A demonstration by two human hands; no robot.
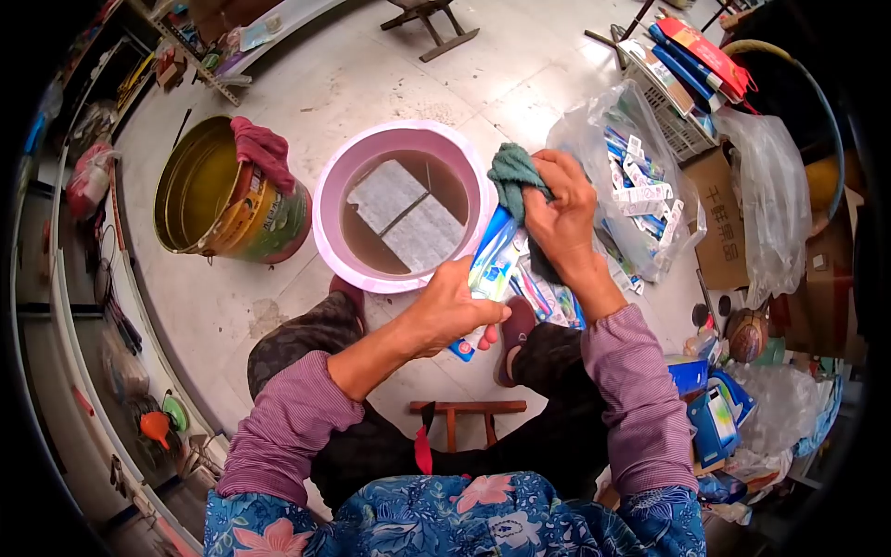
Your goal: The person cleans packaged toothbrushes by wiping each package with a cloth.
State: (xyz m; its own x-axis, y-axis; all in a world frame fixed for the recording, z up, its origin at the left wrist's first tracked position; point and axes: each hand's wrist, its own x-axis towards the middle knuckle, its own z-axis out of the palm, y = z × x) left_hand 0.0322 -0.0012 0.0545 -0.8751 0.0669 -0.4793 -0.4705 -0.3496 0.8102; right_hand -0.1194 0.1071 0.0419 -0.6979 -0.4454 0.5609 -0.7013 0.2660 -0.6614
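Here's the left hand point(455, 311), thumb on top, fingers curled beneath, closed on the near end of a blue-and-white pack point(492, 258). And the right hand point(560, 209) bunches a green cloth point(513, 178) in bent fingers, right up at the pack's far end; whether it presses there, I can't tell. Looks like wiping in hand! The next move calls for a steady left grip and the cloth flat along the pack, which sits off the tub's point(332, 200) four o'clock rim. From that tub: loose packets point(549, 288) on the floor at four, bag point(676, 246) of boxes point(642, 195) at three, bucket point(278, 223) at nine, stool point(419, 9) out at twelve.
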